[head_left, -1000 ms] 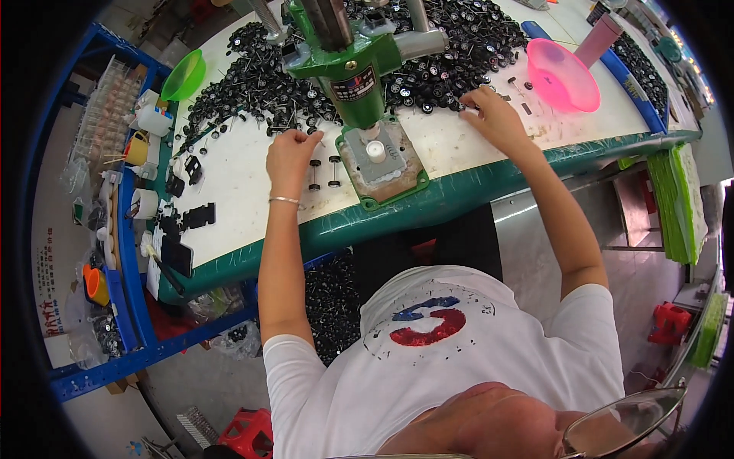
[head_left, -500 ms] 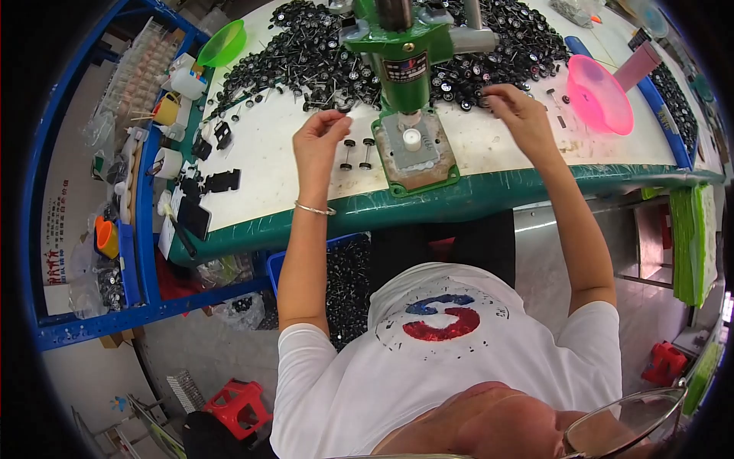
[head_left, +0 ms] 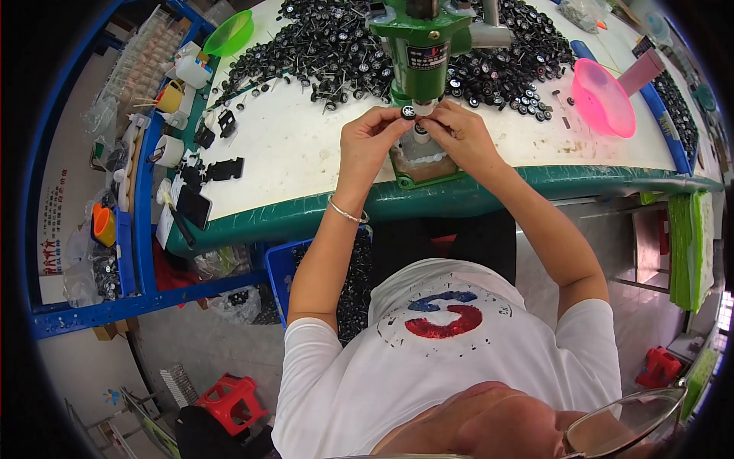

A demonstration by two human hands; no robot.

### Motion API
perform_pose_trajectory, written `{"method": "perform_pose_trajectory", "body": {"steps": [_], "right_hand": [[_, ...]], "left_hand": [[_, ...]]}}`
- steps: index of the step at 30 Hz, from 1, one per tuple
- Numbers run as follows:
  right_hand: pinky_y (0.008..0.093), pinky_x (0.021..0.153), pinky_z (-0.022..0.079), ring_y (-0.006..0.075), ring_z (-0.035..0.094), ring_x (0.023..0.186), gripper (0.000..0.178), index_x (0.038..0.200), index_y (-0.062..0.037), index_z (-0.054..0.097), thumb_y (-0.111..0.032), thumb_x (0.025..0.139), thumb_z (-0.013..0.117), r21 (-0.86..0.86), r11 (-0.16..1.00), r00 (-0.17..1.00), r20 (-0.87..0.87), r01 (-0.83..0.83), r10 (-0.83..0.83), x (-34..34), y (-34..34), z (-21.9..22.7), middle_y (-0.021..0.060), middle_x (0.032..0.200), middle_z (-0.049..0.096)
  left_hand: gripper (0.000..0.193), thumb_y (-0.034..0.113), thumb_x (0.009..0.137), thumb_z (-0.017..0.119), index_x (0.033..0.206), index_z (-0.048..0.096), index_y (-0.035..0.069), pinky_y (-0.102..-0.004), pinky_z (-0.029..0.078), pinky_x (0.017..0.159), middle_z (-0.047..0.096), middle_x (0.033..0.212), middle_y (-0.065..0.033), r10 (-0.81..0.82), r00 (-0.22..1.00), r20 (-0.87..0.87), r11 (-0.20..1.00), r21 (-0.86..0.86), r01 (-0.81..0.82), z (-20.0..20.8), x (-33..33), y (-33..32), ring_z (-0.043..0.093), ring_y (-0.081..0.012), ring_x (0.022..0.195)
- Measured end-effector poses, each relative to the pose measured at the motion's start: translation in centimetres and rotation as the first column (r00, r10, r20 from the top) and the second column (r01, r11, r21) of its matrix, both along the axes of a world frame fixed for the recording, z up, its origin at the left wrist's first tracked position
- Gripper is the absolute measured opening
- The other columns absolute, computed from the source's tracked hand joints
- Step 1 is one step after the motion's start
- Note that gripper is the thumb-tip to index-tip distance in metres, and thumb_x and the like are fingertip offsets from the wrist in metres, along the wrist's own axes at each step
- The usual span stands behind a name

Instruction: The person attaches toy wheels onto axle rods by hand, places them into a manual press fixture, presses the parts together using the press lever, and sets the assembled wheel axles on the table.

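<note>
In front of the green hand press [head_left: 422,76], both hands meet under its ram. My left hand [head_left: 373,138] pinches a small black toy wheel with a silver hub [head_left: 408,112] between thumb and fingertips. From the other side my right hand [head_left: 465,134] has its thumb and fingers closed close to that wheel; what they hold is too small to tell. Below the fingertips, a dark round part [head_left: 420,131] shows at the white post on the press base. The base plate [head_left: 425,164] is partly hidden by my hands.
A large heap of black wheels, several on metal axles [head_left: 336,57], spreads behind the press. A pink bowl [head_left: 602,99] stands at the right, a green bowl [head_left: 229,34] at the far left. Black plastic parts [head_left: 225,169] lie at left. The table's padded green edge [head_left: 290,200] runs nearest me.
Both hands have come inward from the heap to the press. A wheel now shows in my left fingertips. The two wheel-and-axle pairs beside the base are now hidden behind my left hand.
</note>
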State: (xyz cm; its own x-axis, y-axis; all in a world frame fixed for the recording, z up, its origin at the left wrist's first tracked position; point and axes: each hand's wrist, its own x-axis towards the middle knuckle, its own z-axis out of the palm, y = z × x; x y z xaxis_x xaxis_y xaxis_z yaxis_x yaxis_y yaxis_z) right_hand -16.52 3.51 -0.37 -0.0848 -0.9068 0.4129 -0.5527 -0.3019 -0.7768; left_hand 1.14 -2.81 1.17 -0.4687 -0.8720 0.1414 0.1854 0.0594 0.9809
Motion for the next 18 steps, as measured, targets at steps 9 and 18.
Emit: {"method": "perform_pose_trajectory", "body": {"steps": [9, 18], "right_hand": [[0.02, 0.059, 0.04, 0.0049, 0.049, 0.064, 0.03, 0.12, -0.0059, 0.066, -0.025, 0.099, 0.056, 0.111, 0.991, 0.832, 0.54, 0.078, -0.126, -7.1, -1.0, 4.5, -0.0039, 0.077, 0.056], [0.0218, 0.058, 0.045, 0.0077, 0.053, 0.066, 0.034, 0.105, -0.0021, 0.06, -0.035, 0.099, 0.056, -0.26, 0.965, 0.757, 0.627, -0.019, 0.184, -5.5, -7.4, 25.4, -0.002, 0.078, 0.053]], "left_hand": [[0.014, 0.0, 0.082, 0.072, 0.095, 0.071, -0.002, -0.0205, 0.047, 0.073, 0.066, 0.088, 0.001, -0.026, 0.992, -0.127, 0.999, -0.044, 0.021, -0.8, -2.2, 0.6, 0.059, -0.0061, 0.078], [0.012, 0.0, 0.081, 0.072, 0.094, 0.072, 0.0, -0.0223, 0.048, 0.073, 0.068, 0.087, -0.0006, -0.019, 0.982, -0.189, 0.997, 0.065, 0.032, -0.5, -2.5, 0.5, 0.06, -0.007, 0.078]]}}
